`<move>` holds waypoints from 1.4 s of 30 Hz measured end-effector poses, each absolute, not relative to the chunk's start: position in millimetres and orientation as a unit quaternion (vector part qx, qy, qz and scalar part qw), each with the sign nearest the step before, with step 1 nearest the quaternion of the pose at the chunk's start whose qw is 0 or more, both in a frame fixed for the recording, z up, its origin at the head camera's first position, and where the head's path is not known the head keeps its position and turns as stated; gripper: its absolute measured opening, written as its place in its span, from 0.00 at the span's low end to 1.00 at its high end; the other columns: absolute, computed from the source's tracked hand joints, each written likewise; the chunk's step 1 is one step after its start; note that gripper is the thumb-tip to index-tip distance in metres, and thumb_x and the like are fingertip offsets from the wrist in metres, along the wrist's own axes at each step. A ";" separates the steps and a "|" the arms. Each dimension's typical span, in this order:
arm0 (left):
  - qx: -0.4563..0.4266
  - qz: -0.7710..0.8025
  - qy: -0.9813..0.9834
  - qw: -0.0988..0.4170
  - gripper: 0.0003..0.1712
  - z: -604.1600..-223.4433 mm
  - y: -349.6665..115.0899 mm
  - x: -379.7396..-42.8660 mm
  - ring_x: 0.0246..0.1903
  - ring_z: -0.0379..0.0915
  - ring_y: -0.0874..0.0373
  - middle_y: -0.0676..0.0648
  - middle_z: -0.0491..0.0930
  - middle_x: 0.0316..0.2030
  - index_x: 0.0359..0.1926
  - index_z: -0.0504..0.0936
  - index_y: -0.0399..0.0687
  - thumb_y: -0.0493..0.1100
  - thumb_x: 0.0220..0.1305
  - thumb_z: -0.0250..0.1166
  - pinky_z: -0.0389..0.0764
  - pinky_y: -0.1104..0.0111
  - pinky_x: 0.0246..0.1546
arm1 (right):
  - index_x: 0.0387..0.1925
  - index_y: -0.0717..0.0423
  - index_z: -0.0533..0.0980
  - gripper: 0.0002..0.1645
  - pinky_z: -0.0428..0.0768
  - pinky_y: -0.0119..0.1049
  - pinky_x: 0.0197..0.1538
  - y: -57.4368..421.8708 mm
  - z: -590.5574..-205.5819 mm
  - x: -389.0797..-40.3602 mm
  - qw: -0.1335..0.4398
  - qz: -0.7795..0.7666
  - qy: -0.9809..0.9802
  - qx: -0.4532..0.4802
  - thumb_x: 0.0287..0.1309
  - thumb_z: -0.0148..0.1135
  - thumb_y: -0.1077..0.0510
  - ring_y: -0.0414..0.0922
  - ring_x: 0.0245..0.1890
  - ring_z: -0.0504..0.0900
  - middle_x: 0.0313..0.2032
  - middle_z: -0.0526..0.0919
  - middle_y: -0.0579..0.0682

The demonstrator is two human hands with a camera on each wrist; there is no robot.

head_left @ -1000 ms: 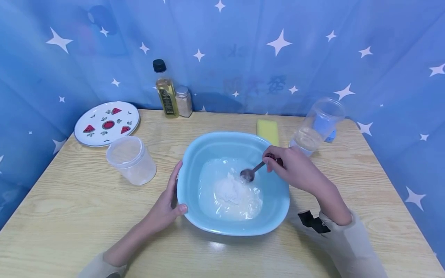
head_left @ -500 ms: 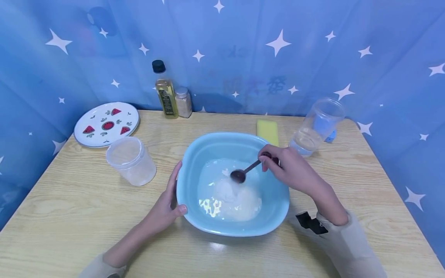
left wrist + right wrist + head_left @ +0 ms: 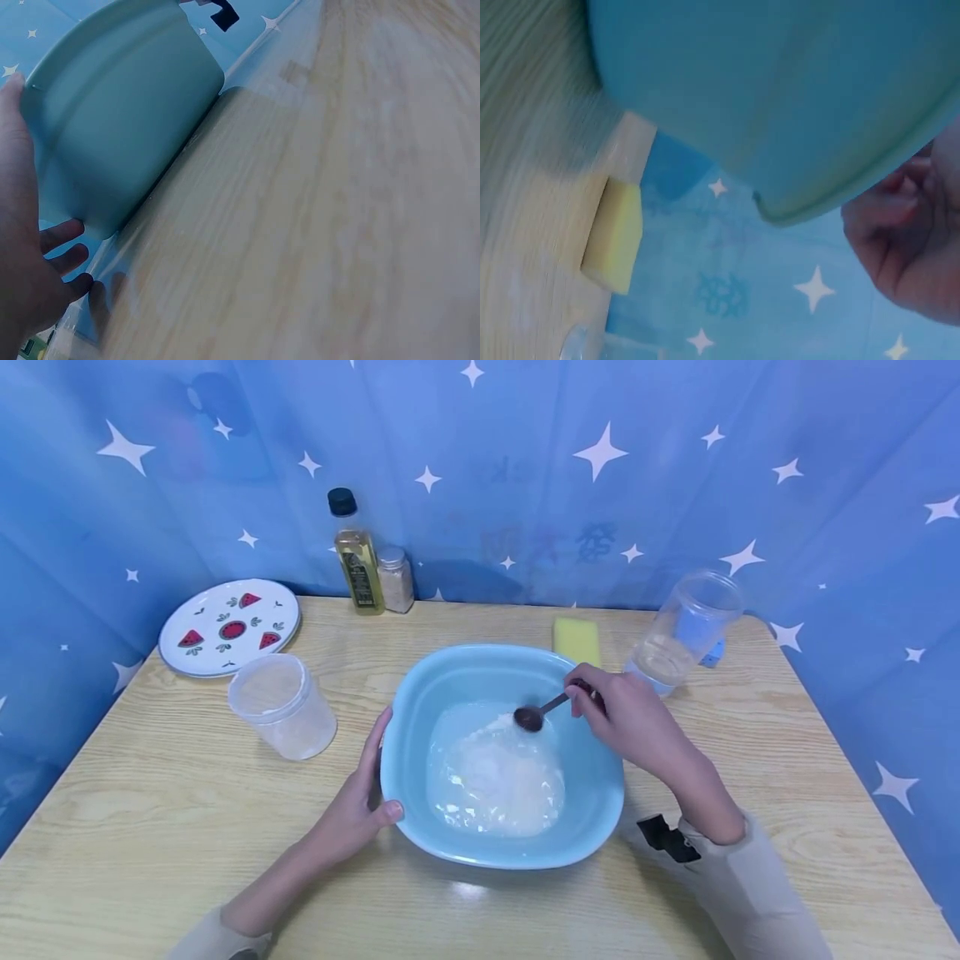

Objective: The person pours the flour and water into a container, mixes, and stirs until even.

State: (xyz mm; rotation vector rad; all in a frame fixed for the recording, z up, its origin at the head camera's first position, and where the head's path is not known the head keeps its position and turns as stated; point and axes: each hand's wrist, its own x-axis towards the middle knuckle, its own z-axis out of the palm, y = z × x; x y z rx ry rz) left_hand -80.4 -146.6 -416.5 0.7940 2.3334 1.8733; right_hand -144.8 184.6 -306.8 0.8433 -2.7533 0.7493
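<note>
A light blue plastic basin (image 3: 420, 693) holds a shallow clear liquid with a mound of white powder (image 3: 491, 768) in it. With its thumb over the left rim and its fingers along the outer wall, my left hand (image 3: 352, 806) grips the basin. In the left wrist view those fingers (image 3: 67, 259) lie low against the basin's side. My right hand (image 3: 630, 710) pinches the handle of a dark brown measuring spoon (image 3: 529, 718) over the basin's right side. The spoon's bowl is at the far edge of the powder. In the right wrist view the basin hides the spoon.
A translucent tub (image 3: 288, 714) stands left of the basin, near a watermelon-patterned plate (image 3: 210, 610). An oil bottle (image 3: 360, 568) and a small shaker jar (image 3: 396, 581) stand at the back. A yellow sponge (image 3: 577, 639) and a clear water jug (image 3: 667, 652) are behind my right hand.
The spoon has swung left across the powder and then back right and farther from me. The white powder is more spread out. My left hand stays on the basin.
</note>
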 end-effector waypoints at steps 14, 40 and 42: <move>0.255 0.602 0.757 0.023 0.55 -416.7 -147.0 -80.8 0.58 0.63 0.43 0.47 0.47 0.71 0.73 0.33 0.60 0.65 0.58 0.59 0.74 0.59 0.50 | 0.36 0.59 0.77 0.08 0.64 0.32 0.19 189.9 -305.9 -147.7 0.068 0.269 -0.925 0.261 0.65 0.52 0.62 0.36 0.14 0.64 0.22 0.79 0.44; 0.252 0.606 0.754 0.025 0.56 -415.6 -147.2 -80.8 0.59 0.64 0.47 0.49 0.50 0.70 0.73 0.32 0.59 0.66 0.57 0.59 0.74 0.59 0.51 | 0.35 0.59 0.77 0.07 0.63 0.32 0.19 185.5 -305.2 -144.7 0.073 0.270 -0.925 0.259 0.65 0.52 0.63 0.37 0.13 0.63 0.22 0.80 0.44; 0.254 0.606 0.753 0.024 0.56 -416.6 -147.8 -81.0 0.58 0.64 0.46 0.48 0.52 0.69 0.73 0.32 0.59 0.66 0.57 0.59 0.74 0.59 0.50 | 0.35 0.59 0.77 0.07 0.63 0.32 0.20 185.3 -307.2 -146.5 0.063 0.270 -0.924 0.264 0.65 0.52 0.63 0.37 0.14 0.63 0.22 0.80 0.44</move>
